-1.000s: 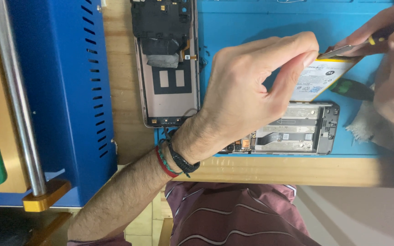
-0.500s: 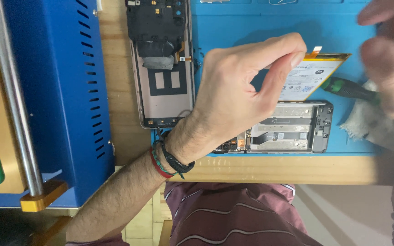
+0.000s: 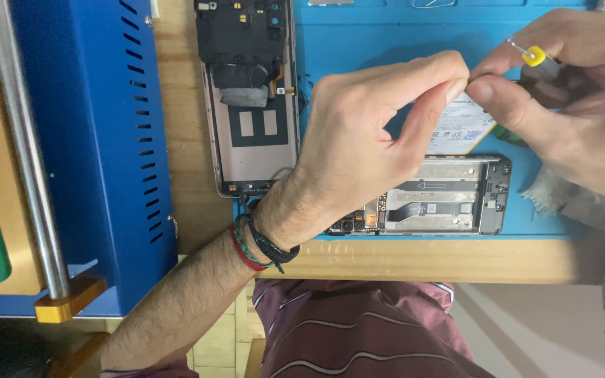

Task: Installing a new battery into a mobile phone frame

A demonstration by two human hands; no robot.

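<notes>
Both hands meet above the blue work mat (image 3: pixel 358 42). Left hand (image 3: pixel 365 150) has its thumb and forefinger pinched together at the upper edge of a flat white phone battery (image 3: pixel 465 129), which is lifted at a tilt over the mat, its lower part showing between the two hands. Right hand (image 3: pixel 568 98) closes its thumb and forefinger against that same pinch, fingertips touching the left ones, and also grips a slim tool with a yellow tip (image 3: pixel 532 54) that pokes out above the knuckles. Just below the battery lies an opened phone frame (image 3: pixel 442 196), its metal shields bare, near the mat's front edge. Another phone body with a dark board (image 3: pixel 250 91) lies to the left, straddling the mat's edge and the wooden bench (image 3: pixel 442 259), beside a blue metal machine housing (image 3: pixel 85 133).
</notes>
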